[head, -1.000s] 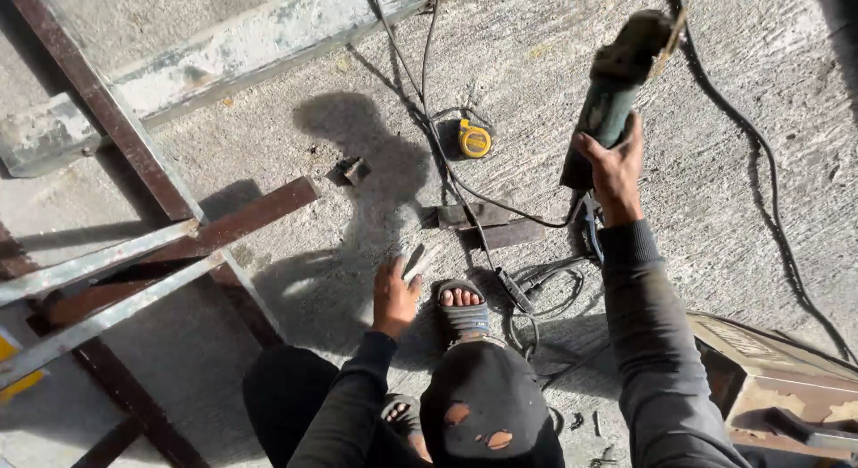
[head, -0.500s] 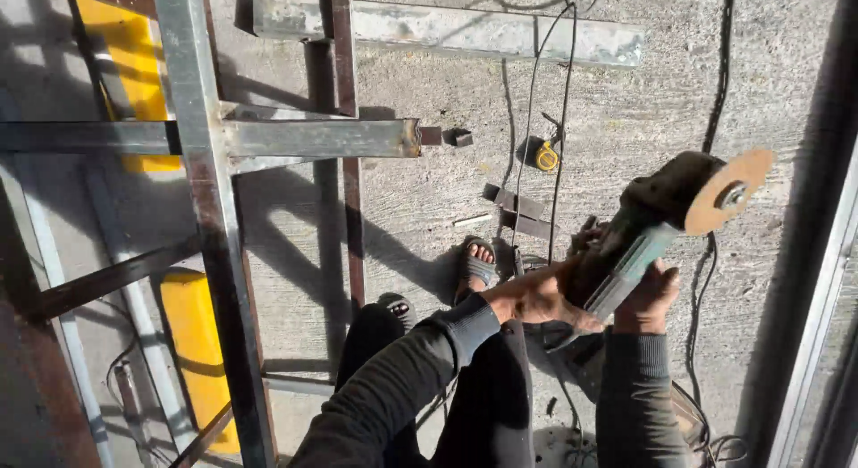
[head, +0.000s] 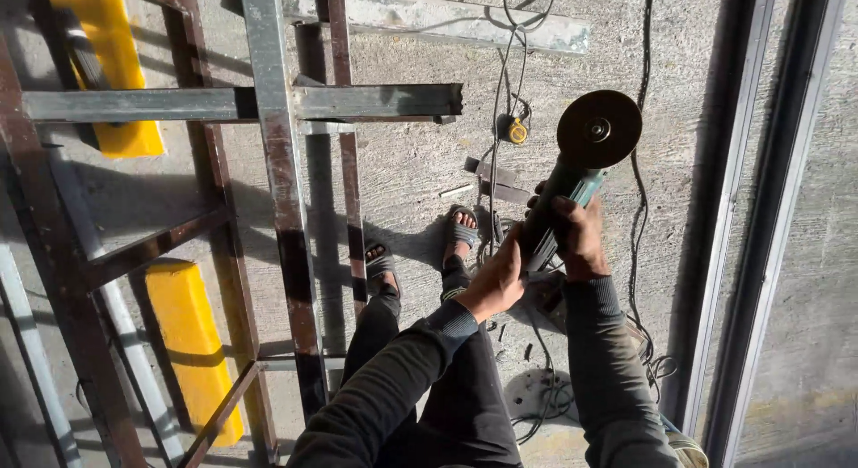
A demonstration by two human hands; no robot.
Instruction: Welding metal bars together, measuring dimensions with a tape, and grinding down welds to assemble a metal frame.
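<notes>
- Above the concrete floor (head: 420, 173), both hands meet on an angle grinder (head: 572, 186) held out in front of the person's body.
- The right hand (head: 581, 238) is wrapped shut around the teal and black body of the grinder, fingers curled over its top, dark sleeve running down to the bottom edge of the view.
- The left hand (head: 496, 280) is closed against the rear end of the grinder body, just beside the right hand; its fingertips are hidden behind the tool, so how tightly it grips cannot be told.
- The grinder's dark round disc (head: 599, 128) sits at the far end of the tool, facing the camera, well above the floor.
- Below the hands, the person's two sandalled feet (head: 460, 231) stand on the concrete, dark trousers leading up to them.
- Black cables (head: 639, 218) trail across the floor near the feet, and a small yellow tape measure (head: 514, 130) lies on the floor just left of the disc as seen.
- To the left, a rusty metal frame (head: 277, 191) of square tubing crosses the view, with yellow blocks (head: 188, 343) on the floor beneath it.
</notes>
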